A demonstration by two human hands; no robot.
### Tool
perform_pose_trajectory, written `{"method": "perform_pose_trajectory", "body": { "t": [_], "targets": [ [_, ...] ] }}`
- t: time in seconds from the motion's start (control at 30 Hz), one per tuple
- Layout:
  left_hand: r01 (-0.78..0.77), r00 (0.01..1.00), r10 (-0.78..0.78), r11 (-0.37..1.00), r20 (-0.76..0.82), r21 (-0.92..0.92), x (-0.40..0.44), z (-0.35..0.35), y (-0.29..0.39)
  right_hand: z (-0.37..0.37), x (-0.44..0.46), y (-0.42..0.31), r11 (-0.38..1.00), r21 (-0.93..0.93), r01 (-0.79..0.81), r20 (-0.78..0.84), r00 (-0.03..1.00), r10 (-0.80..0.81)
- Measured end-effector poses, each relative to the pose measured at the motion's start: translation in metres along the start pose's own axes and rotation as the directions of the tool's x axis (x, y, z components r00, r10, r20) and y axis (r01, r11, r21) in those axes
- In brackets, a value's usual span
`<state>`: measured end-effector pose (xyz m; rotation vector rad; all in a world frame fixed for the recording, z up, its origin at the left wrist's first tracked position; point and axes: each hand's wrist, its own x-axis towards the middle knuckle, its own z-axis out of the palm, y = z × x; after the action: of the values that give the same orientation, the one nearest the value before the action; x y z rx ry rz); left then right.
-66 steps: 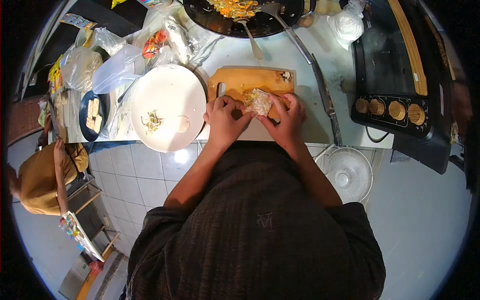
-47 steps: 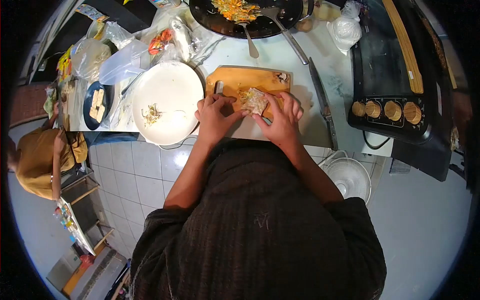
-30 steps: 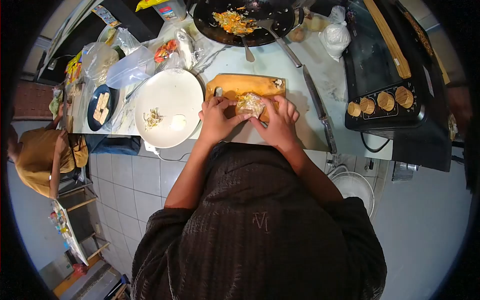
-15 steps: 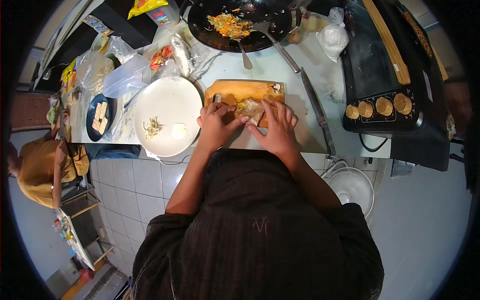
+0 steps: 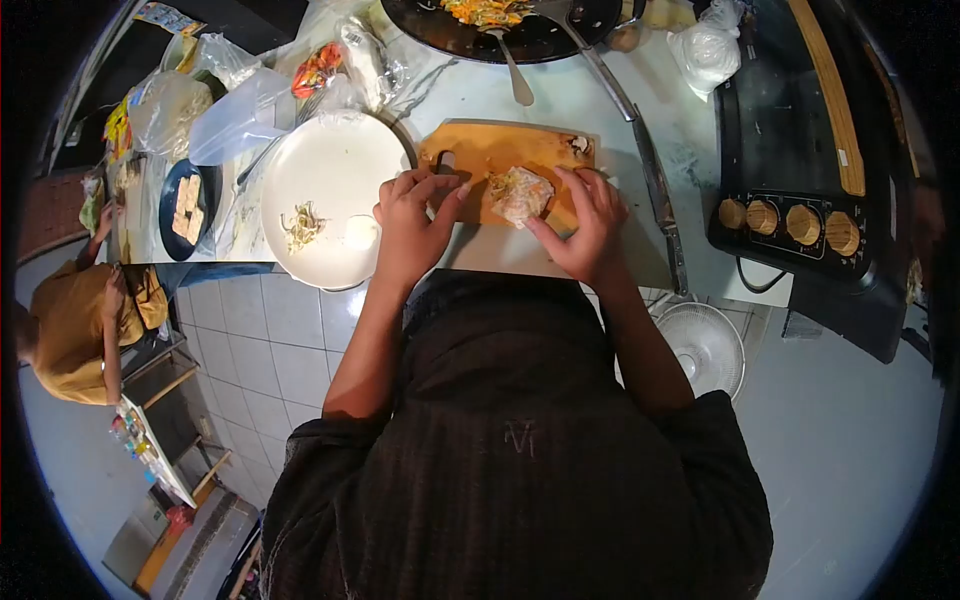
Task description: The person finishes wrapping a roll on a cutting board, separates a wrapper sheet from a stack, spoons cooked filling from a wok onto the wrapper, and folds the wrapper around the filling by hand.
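Note:
A thin whitish wrapper, folded around vegetable filling, lies on a wooden cutting board. My left hand is over the board's left side, fingers bent and apart, with a gap between it and the wrapper. On the other side my right hand is open, its thumb by the wrapper's lower right edge; whether it touches I cannot tell. Left of the board stands a large white plate with a small heap of bean sprouts and a round white piece.
A wok with shredded vegetables, a spoon and a spatula is at the back. A knife lies right of the board, beside a black oven. Left are a dark plate with pale strips and a seated person.
Both hands have moved apart and off the wrapper, which now shows more fully. The view has shifted, so the wok sits higher in the frame.

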<state>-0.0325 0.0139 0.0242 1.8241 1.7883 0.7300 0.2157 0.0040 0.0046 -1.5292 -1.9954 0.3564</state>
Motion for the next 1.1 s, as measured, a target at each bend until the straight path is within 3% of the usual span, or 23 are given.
{"method": "perform_pose_trajectory", "body": {
  "t": [0.3, 0.37, 0.63, 0.83, 1.03, 1.1],
  "targets": [
    [-0.017, 0.999, 0.017, 1.0, 0.027, 0.005, -0.004, 0.003, 0.0, 0.01, -0.001, -0.011, 1.0, -0.013, -0.017, 0.022, 1.0, 0.017],
    [-0.049, 0.992, 0.041, 0.997, 0.12, 0.064, -0.007, 0.009, 0.003, 0.015, 0.0, -0.001, 1.0, 0.005, -0.006, 0.005, 1.0, 0.006],
    [0.077, 0.983, -0.095, 0.99, 0.158, 0.116, -0.009, 0.024, 0.02, 0.012, 0.021, 0.002, 0.996, -0.003, -0.094, 0.06, 0.994, 0.094],
    [0.171, 0.982, -0.182, 0.97, 0.052, 0.171, -0.016, 0.045, 0.02, 0.016, 0.031, -0.003, 0.976, -0.101, -0.195, 0.205, 0.955, 0.213],
    [0.195, 0.981, -0.192, 0.971, -0.03, 0.137, -0.022, 0.054, 0.018, 0.012, 0.035, -0.002, 0.96, 0.108, -0.26, 0.318, 0.924, 0.214],
    [0.184, 0.981, -0.177, 0.977, -0.076, 0.107, -0.024, 0.057, 0.02, 0.016, 0.031, 0.004, 0.891, 0.315, -0.326, 0.317, 0.921, 0.225]
  ]
}}
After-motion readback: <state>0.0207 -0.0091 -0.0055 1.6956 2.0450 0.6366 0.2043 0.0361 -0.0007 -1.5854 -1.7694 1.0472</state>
